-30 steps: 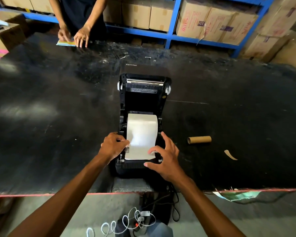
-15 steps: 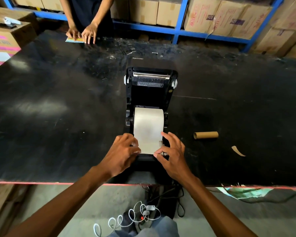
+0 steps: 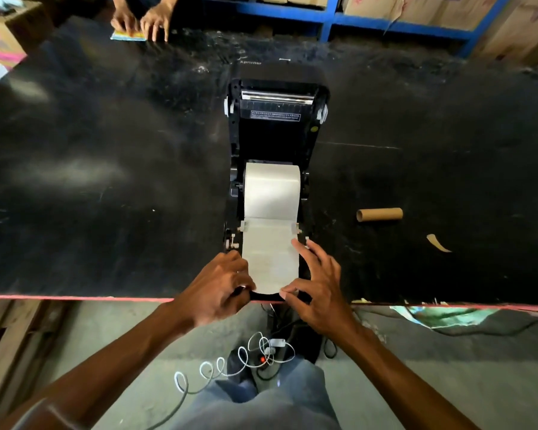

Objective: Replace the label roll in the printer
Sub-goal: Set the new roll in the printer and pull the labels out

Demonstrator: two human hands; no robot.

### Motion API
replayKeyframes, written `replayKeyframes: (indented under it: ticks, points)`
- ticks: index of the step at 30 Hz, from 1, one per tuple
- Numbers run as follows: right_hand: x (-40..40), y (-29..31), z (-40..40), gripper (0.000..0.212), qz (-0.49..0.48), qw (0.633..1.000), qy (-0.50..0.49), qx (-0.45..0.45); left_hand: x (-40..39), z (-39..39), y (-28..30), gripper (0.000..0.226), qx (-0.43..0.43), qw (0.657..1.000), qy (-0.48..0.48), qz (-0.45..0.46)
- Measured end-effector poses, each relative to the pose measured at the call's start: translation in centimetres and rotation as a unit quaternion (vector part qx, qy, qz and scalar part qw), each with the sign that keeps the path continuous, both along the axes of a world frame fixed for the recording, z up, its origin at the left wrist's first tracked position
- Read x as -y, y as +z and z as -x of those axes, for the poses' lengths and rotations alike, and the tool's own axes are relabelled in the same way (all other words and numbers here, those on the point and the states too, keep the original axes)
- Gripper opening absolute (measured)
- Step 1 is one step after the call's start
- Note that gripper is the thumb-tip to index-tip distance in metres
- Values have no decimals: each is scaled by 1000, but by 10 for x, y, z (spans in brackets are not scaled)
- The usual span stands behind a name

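Label roll (image 3: 272, 187) white, seated in open printer (image 3: 275, 119) (strip (image 3: 271, 259) flat toward front).

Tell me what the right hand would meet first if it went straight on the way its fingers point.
Probably the white paper guide on the printer, just beyond the right hand's index fingertip; behind it sits the label roll. Depth is unclear.

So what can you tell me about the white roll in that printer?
The label roll is white matte paper, lying crosswise in the bay of the open black printer. Its loose end runs flat toward the person, between two pale guides, to the printer's front edge. The left hand grips the strip's left edge; the right hand touches its right edge with forefinger and thumb.
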State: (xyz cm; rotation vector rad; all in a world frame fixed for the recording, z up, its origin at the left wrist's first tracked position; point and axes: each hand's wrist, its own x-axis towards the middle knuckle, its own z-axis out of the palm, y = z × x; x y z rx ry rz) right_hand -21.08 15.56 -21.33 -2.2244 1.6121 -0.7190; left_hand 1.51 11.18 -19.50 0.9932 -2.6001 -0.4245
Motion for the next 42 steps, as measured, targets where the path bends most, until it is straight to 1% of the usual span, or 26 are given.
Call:
replayKeyframes:
  ticks: [3, 9, 10, 11, 12, 13, 14, 15, 17, 18, 21, 22, 23, 24, 27, 29, 31, 33, 35, 38, 41, 42]
  points:
    - [-10, -10, 1, 7, 19, 1000, 6, -16, -9, -1, -11, 12, 5, 1000, 0, -12]
    - [-18, -24, -1, 11, 22, 999, 21, -34, -20, -5, -19, 13, 8, 1000, -1, -21]
    - [-18, -23, -1, 11, 27, 998, 25, -43, -21, -6, -18, 14, -7, 999, 8, -36]
    - [-17, -23, 0, 9, 33, 998, 32, -52, -22, -6, -17, 15, -41, 997, 34, -64]
    - [-17, -21, 1, 9, 36, 997, 39, -56, -24, -7, -15, 15, -95, 987, 80, -98]
    - [-15, -17, 3, 13, 35, 997, 45, -54, -24, -8, -14, 16, -162, 968, 144, -126]
    - [-11, -10, 5, 18, 34, 997, 48, -45, -22, -9, -12, 16, -223, 940, 214, -143]
    - [-6, -2, 6, 23, 33, 998, 45, -29, -20, -11, -11, 17, -267, 908, 281, -157]
    - [18, 24, 8, 26, 55, 998, 24, 1, -10, -13, -7, 25, -308, 849, 373, -213]
    - [35, 41, 8, 25, 79, 997, 5, 10, -3, -14, -6, 32, -319, 817, 400, -267]
    - [99, 101, 7, 19, 158, 986, -47, 17, 21, -13, -2, 52, -333, 699, 440, -454]
    - [121, 121, 5, 24, 170, 983, -65, 10, 27, -13, -1, 56, -332, 670, 444, -494]
    - [143, 139, 4, 32, 172, 982, -82, 0, 31, -14, -1, 60, -332, 652, 443, -519]
    - [164, 156, 3, 39, 168, 981, -98, -13, 34, -16, 0, 63, -331, 644, 439, -532]
    - [211, 186, 4, 52, 133, 980, -124, -76, 38, -24, 3, 70, -324, 642, 420, -553]
    - [226, 189, 4, 52, 93, 980, -124, -122, 39, -26, 5, 74, -323, 639, 409, -565]
    - [227, 183, 1, 49, 74, 981, -119, -134, 39, -26, 7, 76, -324, 634, 404, -574]
    - [218, 173, -1, 45, 117, 978, -126, -117, 39, -26, 8, 77, -325, 632, 403, -576]
    - [205, 168, 0, 39, 198, 967, -140, -82, 40, -25, 8, 77, -325, 633, 404, -574]
    - [173, 163, 8, 29, 277, 953, -119, -42, 41, -24, 7, 78, -327, 632, 407, -573]
    - [139, 145, 15, 12, 306, 948, -91, -2, 42, -25, 3, 80, -337, 624, 412, -572]
    - [128, 136, 17, 16, 295, 950, -97, 18, 42, -25, 3, 79, -343, 620, 413, -572]
